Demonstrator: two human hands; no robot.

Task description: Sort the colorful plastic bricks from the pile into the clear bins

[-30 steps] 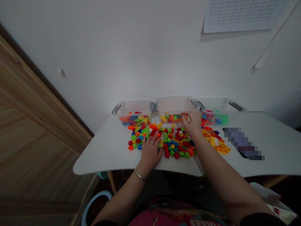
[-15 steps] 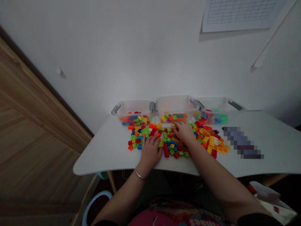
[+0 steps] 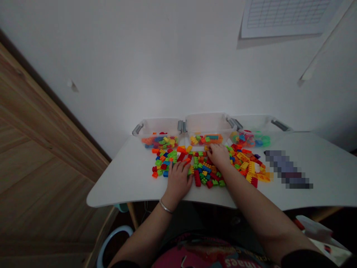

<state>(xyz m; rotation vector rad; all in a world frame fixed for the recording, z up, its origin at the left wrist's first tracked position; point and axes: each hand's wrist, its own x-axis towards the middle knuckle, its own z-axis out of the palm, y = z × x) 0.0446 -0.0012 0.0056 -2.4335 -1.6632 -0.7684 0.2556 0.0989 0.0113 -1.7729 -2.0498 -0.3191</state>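
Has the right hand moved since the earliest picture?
Yes. Judged against the middle bin, the right hand has come left and nearer the person, now at the bricks in front of it.

Studded toy bricks (image 3: 206,168) in red, green, blue, yellow and orange lie jumbled on the white table (image 3: 118,180).

Gridded paper (image 3: 287,15) hangs on the wall (image 3: 125,70), wooden panelling (image 3: 36,178) at left.
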